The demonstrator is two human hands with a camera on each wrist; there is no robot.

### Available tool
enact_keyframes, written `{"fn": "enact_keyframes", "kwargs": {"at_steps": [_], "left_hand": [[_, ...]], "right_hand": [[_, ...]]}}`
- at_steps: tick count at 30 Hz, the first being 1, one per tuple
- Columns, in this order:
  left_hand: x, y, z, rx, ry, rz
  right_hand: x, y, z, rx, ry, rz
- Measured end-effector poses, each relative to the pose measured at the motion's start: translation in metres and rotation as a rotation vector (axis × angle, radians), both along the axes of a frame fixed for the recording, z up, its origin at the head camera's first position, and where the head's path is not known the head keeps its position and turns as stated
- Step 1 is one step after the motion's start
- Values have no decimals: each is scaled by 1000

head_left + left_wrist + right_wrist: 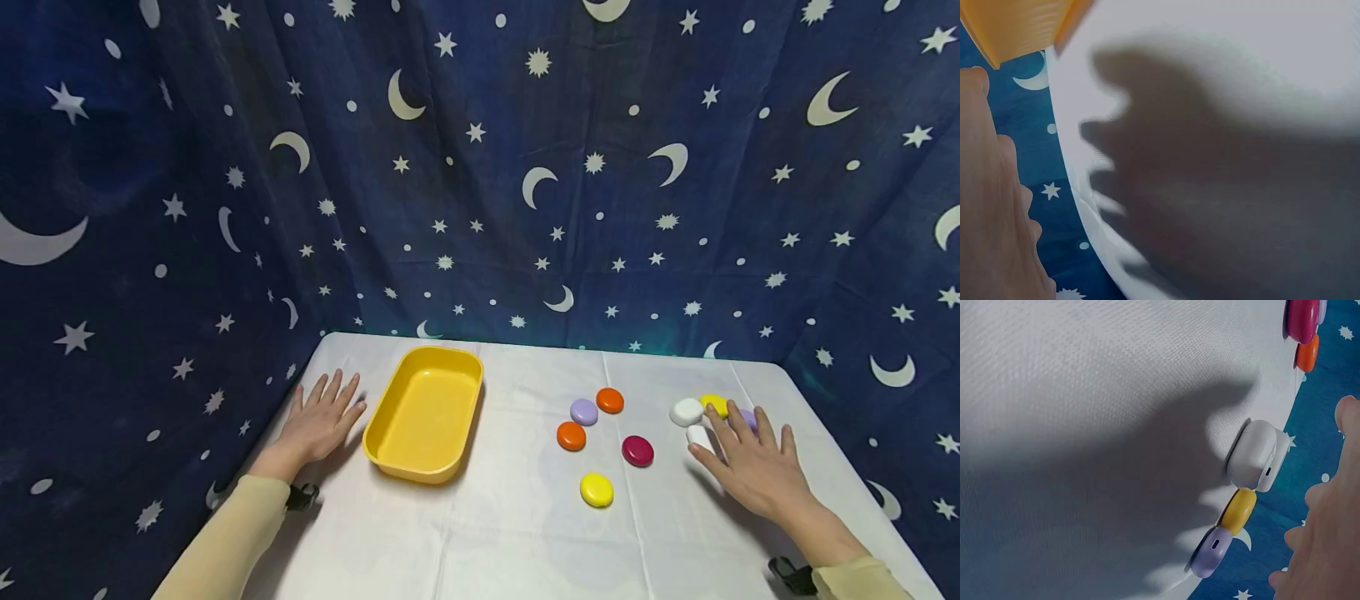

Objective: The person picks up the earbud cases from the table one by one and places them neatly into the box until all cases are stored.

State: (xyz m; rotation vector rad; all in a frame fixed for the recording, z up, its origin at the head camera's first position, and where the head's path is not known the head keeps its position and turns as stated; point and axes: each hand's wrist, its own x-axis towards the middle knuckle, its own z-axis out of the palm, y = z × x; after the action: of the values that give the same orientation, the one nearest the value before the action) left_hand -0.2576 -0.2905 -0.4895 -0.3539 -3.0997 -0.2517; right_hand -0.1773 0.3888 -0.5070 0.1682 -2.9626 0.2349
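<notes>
Yellow and mouth up, the tray (pixel 423 417) in the head view sits at three o'clock from the left hand (pixel 318 425), just beside it, probably for easy reach. That hand lies spread, fingers straight, holding nothing. At three o'clock from the tray, a purple stone (pixel 584 412), two orange stones (pixel 610 400), a red stone (pixel 637 451) and a yellow stone (pixel 597 490) lie loose on the white cloth (pixel 510 542). The right hand (pixel 757 468), fingers likewise straight and parted, seems poised over another group at its ten to twelve o'clock: two white stones (pixel 686 412), a second yellow stone (pixel 714 403) and a second purple stone (pixel 748 417).

From the left wrist, the tray's corner shows at ten o'clock; a finger-shaped shadow (pixel 1222 187) suggests the hand is raised.

From the right wrist, the white stones lie at three o'clock; whether the fingers touch any stone cannot be told.
</notes>
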Motion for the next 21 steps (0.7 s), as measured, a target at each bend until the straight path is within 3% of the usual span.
{"fn": "enact_keyframes", "kwargs": {"at_steps": [9,15,21], "left_hand": [[-3,6,6,108,2,-34],[-3,17,19,201,-68,-45],[-6,26,33,314,-153,-92]], "right_hand": [[3,6,5,12,-8,-7],[2,1,11,-13,67,-4],[1,-10,21,-144,96,12]]}}
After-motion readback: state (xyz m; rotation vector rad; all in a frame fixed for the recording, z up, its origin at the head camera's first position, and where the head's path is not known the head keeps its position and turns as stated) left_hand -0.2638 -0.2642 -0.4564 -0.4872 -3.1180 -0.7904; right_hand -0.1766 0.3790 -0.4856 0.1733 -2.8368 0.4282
